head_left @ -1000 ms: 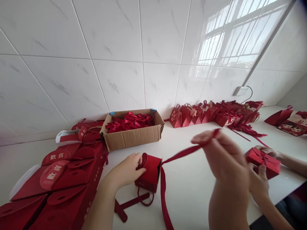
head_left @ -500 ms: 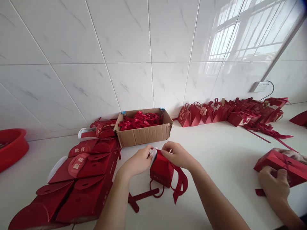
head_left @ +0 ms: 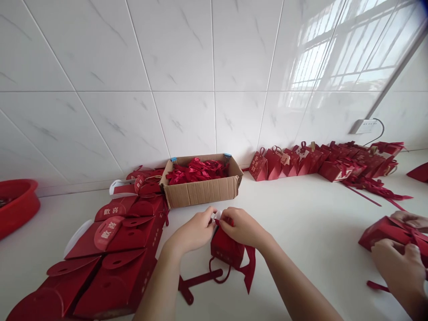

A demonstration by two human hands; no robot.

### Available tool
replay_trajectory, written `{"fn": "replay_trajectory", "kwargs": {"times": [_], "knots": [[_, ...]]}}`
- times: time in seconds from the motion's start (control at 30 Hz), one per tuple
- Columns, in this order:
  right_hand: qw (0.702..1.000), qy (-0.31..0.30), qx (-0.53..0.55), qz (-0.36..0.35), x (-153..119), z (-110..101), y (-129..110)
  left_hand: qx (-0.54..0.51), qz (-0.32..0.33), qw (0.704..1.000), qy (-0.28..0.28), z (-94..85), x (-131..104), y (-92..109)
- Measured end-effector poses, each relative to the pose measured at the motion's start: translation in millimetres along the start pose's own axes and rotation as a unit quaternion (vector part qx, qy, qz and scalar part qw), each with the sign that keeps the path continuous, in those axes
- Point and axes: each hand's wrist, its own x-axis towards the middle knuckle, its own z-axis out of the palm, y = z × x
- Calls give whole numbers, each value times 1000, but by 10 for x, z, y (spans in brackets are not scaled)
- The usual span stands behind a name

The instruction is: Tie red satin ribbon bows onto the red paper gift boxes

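Observation:
A small red gift box (head_left: 227, 247) stands on the table between my hands, with a red ribbon (head_left: 249, 269) trailing from its right side. My left hand (head_left: 200, 227) is closed, thumb and finger pinching at the box's top left edge by a pale, white-looking piece (head_left: 218, 215). From the other side, my right hand (head_left: 242, 225) reaches over the top with curled fingers and pinches a red edge there. Exactly what lies between its fingertips is partly hidden. A red cord loop (head_left: 220, 281) and dark red strips (head_left: 197, 280) lie in front of the box.
Flat-topped red boxes (head_left: 117, 272) fill the left side. Behind my hands is a cardboard box (head_left: 202, 191) of red ribbons (head_left: 197, 170). Red gift boxes (head_left: 274, 165) line the wall. At right, another person's hands (head_left: 399, 263) hold a red box (head_left: 376, 232). A red basin (head_left: 20, 205) sits far left.
My right hand has moved slightly left and down, bringing my fingertips closer together over the box. The ribbon hangs narrower. At right, the other person's hands and box have shifted.

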Motion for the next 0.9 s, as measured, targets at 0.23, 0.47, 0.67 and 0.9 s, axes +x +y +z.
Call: {"fn": "replay_trajectory", "kwargs": {"times": [0.23,0.47,0.67,0.9], "knots": [[1000,14,2,-3,13,15,20,-44,17,999,13,9,22,-74],[1000,-1,4,-6,24,21,26,-17,13,999,25,33,88,-176],[999,27,-23,32,-121,-326,104,-95,4,988,120,-47,61,-94],[982,-138,-75,105,-347,-678,233,-364,106,833,402,-247,-78,21]]}}
